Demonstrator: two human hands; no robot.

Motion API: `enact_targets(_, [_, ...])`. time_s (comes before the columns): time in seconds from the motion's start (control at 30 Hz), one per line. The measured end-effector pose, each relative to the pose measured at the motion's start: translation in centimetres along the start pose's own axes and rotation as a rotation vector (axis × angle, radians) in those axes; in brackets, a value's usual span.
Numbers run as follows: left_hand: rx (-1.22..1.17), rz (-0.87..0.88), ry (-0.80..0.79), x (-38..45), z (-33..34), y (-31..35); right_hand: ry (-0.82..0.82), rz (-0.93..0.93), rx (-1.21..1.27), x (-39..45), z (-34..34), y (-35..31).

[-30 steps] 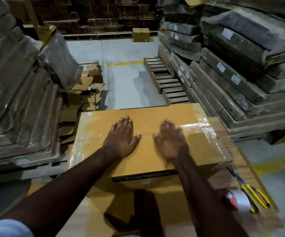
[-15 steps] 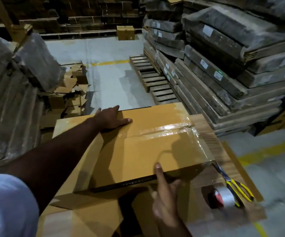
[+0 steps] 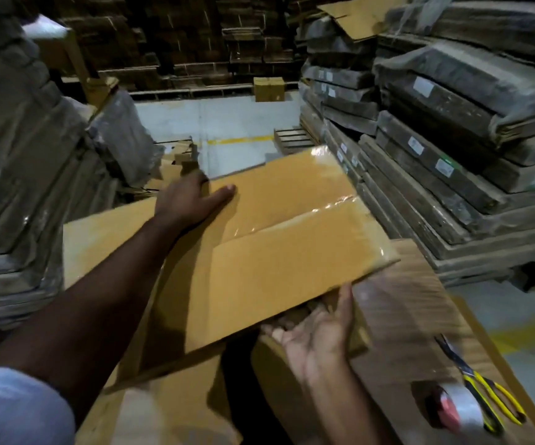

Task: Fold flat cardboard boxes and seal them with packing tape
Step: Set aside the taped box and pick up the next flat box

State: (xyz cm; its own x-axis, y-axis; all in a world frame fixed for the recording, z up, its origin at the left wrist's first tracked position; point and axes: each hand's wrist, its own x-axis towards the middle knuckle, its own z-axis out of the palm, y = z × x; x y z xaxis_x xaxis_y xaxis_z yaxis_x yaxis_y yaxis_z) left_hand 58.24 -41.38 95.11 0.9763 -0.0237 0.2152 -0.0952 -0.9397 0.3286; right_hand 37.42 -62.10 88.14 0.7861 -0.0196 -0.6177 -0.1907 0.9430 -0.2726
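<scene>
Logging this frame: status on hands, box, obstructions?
Left hand grips far edge of box; right hand holds near edge from below. Box taped, tilted up. Tape roll and scissors lie apart at right.

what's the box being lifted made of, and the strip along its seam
The box looks like matte tan cardboard, its faces flat and its edges creased. The strip along the seam seems to be clear glossy plastic tape: it glints, and the cardboard shows through.
</scene>
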Motion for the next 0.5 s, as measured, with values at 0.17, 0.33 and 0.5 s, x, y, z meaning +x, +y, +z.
enact_targets(0.17, [-0.099, -0.029, 0.380, -0.5, -8.0, 0.1, -0.126, -0.101, -0.049, 1.4, 5.5, 0.6])
enact_targets(0.33, [-0.588, -0.022, 0.695, -2.8, -11.8, -2.2, -0.377, -0.243, -0.003, 2.7, 8.3, -0.2])
enact_targets(0.5, [-1.201, -0.162, 0.525, -9.0, -9.0, -4.1, -0.426, -0.489, -0.246, 4.7, 7.3, -4.2])
